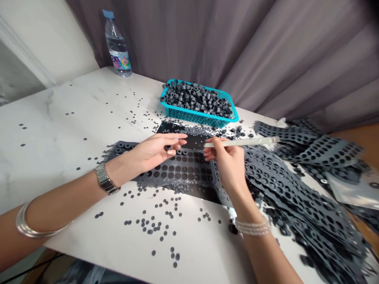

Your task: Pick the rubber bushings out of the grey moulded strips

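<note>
Sheeting (181, 172) with holes is laid lengthwise left to right over a dark board (196, 142), overlapped more by the left hand (152, 153), its fingers apart, than by the right hand (230, 162), pinched around a pale stick (254, 141).

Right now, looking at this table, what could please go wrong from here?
The turquoise basket is heaped with small dark rings above its rim, so a knock might spill some. Loose dark discs lie scattered on the white table; a forearm could sweep some off. The right hand holds a pale stick pointing toward the perforated sheets, where its far end may catch.
</note>
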Motion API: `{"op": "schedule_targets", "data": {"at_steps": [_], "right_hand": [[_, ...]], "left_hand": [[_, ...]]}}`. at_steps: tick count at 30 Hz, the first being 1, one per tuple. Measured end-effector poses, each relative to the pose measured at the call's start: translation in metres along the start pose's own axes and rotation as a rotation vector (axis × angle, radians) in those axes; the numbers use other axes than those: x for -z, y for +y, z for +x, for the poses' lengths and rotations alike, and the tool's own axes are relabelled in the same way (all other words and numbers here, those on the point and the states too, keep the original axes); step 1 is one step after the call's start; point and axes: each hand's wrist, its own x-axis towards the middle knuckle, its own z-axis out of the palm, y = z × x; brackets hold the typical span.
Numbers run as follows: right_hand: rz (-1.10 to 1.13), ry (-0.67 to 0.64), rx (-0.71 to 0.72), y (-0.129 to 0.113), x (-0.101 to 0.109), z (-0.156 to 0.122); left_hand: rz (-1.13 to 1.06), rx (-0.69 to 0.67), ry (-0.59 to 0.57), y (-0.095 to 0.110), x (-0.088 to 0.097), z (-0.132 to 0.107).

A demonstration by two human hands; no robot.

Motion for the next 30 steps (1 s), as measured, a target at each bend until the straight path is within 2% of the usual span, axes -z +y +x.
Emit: {"op": "schedule_targets", "data": {"at_steps": [2, 6, 8, 10, 14, 17, 24, 27, 30], "right_hand": [[-0.069, -0.046, 0.003, 0.004, -0.006, -0.002], [-0.265, -0.147, 0.108, 0.013, -0.013, -0.008], [-0.327, -0.169, 0.152, 0.015, -0.014, -0.009], [-0.366, -0.171, 0.178, 0.015, -0.014, -0.009], [-0.392, -0.173, 0.21, 0.013, -0.015, -0.008], [-0.422, -0.179, 0.225, 0.012, -0.016, -0.009], [-0.583, -0.161, 0.305, 0.007, -0.021, -0.01], [-0.556, -0.162, 0.272, 0.007, -0.022, -0.009], [-0.476, -0.17, 0.21, 0.009, -0.02, -0.008]], "left_hand": [[0.31, -0.122, 0.048, 0.001, -0.002, 0.001], [1.019, -0.408, 0.099, 0.001, -0.01, 0.004], [1.224, -0.56, 0.077, -0.003, -0.011, 0.007], [1.32, -0.655, 0.047, -0.009, -0.01, 0.009], [1.374, -0.711, 0.002, -0.017, -0.004, 0.012], [1.313, -0.729, 0.01, -0.018, -0.003, 0.012], [1.242, -0.713, -0.042, -0.018, -0.01, 0.006], [1.148, -0.634, 0.042, -0.004, -0.014, -0.006], [0.801, -0.437, 0.159, 0.013, -0.011, -0.013]]}}
